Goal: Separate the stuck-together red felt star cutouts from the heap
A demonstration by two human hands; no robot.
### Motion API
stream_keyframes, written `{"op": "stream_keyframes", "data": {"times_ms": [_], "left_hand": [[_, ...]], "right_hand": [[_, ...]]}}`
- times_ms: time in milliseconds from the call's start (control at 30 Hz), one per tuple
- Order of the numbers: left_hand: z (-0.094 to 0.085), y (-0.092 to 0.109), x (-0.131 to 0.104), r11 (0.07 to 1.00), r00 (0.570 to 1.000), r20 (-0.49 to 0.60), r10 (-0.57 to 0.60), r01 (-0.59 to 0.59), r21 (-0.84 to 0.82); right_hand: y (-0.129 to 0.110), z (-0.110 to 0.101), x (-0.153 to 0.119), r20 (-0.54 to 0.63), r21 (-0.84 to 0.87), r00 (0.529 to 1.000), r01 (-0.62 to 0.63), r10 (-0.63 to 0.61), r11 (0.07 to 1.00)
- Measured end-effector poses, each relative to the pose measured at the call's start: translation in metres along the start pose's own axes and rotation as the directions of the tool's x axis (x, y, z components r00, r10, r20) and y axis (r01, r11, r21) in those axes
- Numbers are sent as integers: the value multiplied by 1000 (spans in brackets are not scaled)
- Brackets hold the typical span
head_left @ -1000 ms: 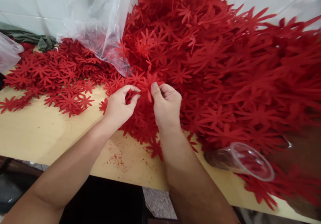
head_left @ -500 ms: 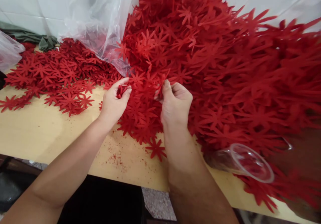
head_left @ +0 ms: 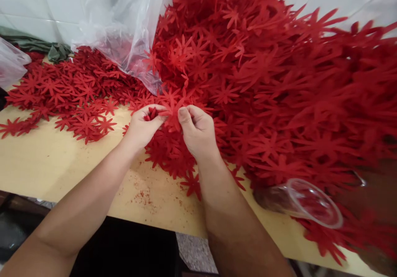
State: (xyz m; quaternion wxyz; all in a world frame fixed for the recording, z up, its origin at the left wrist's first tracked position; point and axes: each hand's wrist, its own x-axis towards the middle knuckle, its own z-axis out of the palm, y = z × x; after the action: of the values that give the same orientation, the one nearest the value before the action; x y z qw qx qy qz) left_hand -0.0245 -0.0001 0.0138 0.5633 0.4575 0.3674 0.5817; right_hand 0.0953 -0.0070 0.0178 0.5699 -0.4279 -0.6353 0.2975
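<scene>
Between my two hands a red flower-shaped fabric cutout point(head_left: 173, 111) with long narrow petals is stretched out. My left hand point(head_left: 145, 124) pinches its left side between thumb and fingers, with more folded red petals tucked in the palm. The thumb and curled fingers of my right hand point(head_left: 198, 129) grip its right side. Just beyond and beneath both hands spreads a large heap of the same red cutouts point(head_left: 266, 82). One single cutout point(head_left: 191, 183) lies at the heap's front edge, near my right forearm.
A smaller pile of red cutouts point(head_left: 83, 87) covers the table's left part. Behind it hangs a clear plastic bag point(head_left: 124, 33). A clear plastic cup point(head_left: 297, 202) lies on its side at the right. Red crumbs dot the wooden table point(head_left: 77, 165). Dark green cloth point(head_left: 37, 43) sits far left.
My right hand has moved left toward my left hand, bringing a red cutout that both hands now hold. My left hand has shifted slightly down and right.
</scene>
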Motion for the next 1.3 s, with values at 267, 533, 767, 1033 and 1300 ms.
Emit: {"op": "stream_keyframes", "data": {"times_ms": [267, 533, 767, 1033, 1300], "left_hand": [[3, 9, -4, 992, 996, 60, -61, 67, -104], [1, 8, 1, 998, 986, -160, -41, 32, -59], [-6, 9, 7, 1000, 969, -246, -3, 10, 26], [-2, 10, 2, 997, 985, -157, -78, 77, -13], [-3, 6, 6, 999, 993, -104, -51, 52, 7]], "right_hand": [[5, -2, 2, -11, -1, 1000, -9, 9, 1000], [3, -4, 2, -52, -77, 998, 26, -30, 997], [25, -26, 13, -466, -315, 839, 139, -281, 939], [8, -5, -3, -179, -569, 818, 368, -547, 736], [20, 14, -7, -105, -280, 947, 265, -303, 923]]}}
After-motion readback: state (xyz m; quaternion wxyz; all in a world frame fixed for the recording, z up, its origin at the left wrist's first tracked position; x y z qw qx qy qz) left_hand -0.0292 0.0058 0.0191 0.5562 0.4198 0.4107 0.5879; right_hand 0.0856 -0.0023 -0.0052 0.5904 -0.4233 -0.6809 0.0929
